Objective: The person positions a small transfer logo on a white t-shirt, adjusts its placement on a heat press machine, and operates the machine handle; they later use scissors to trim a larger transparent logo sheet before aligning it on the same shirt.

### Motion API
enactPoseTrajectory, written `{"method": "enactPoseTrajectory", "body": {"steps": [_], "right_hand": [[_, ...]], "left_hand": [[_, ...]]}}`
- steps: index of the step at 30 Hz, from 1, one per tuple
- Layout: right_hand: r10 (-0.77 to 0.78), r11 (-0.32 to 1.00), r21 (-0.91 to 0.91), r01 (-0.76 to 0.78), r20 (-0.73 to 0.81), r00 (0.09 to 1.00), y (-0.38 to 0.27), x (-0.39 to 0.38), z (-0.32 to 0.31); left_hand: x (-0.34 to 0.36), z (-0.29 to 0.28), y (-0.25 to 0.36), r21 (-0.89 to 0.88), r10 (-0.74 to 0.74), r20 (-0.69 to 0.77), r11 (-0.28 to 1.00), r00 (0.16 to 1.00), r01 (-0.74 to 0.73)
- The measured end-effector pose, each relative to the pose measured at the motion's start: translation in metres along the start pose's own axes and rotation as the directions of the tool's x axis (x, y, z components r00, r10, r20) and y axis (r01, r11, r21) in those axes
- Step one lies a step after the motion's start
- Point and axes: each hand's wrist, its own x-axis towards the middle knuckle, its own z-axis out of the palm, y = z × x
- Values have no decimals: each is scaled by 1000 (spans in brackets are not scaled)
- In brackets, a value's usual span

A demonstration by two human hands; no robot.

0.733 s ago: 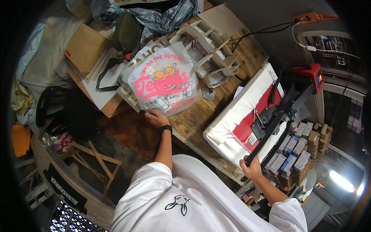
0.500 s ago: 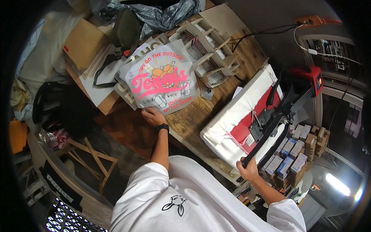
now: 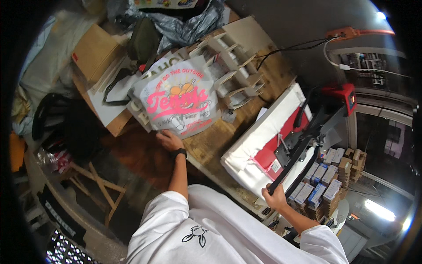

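A translucent printed transfer sheet (image 3: 198, 115), with pink lettering and an orange food drawing, overlaps other printed sheets (image 3: 165, 63) at the left of the wooden table. At its lower edge my left hand (image 3: 170, 141) is closed, fingers curled by the sheet's rim; part of the grip is hidden. A dark watch is on that wrist. To the right stands a heat press with a white cloth-wrapped, red-centred plate (image 3: 237, 160) and a red control box (image 3: 347, 97). My right hand (image 3: 277, 197) is wrapped round the end of its long black handle (image 3: 292, 165).
A divided cardboard organiser (image 3: 241, 83) stands behind the sheets on the table (image 3: 211, 147). Farther left are a brown cardboard box (image 3: 96, 50) and a grey plastic bag (image 3: 180, 31). Stacked small boxes (image 3: 318, 191) are beyond the press. A folding wooden stand (image 3: 101, 187) is lower left.
The whole view has shifted slightly, with the table scene lower and to the left. Both hands keep their places at the sheet's edge and on the press handle.
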Motion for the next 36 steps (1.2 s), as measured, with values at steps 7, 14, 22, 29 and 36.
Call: {"method": "enactPoseTrajectory", "body": {"steps": [7,14,22,29,36], "right_hand": [[-32,986,-161,35,21,999,-2,2,-11],[-21,990,-141,13,-50,999,6,-20,-5],[-197,945,-312,101,-294,935,-38,-63,-56],[-275,912,-277,304,-960,-51,-55,-164,-13],[-348,914,-3,406,-520,780,98,-127,188]], "left_hand": [[5,12,-11,-56,-63,-26,997,998,62],[-4,-5,9,18,-114,63,993,991,113],[26,7,-17,-230,-56,177,968,983,96],[32,-22,-21,-308,-190,171,922,967,236],[-41,-127,-31,-28,470,295,875,832,-484]]}}
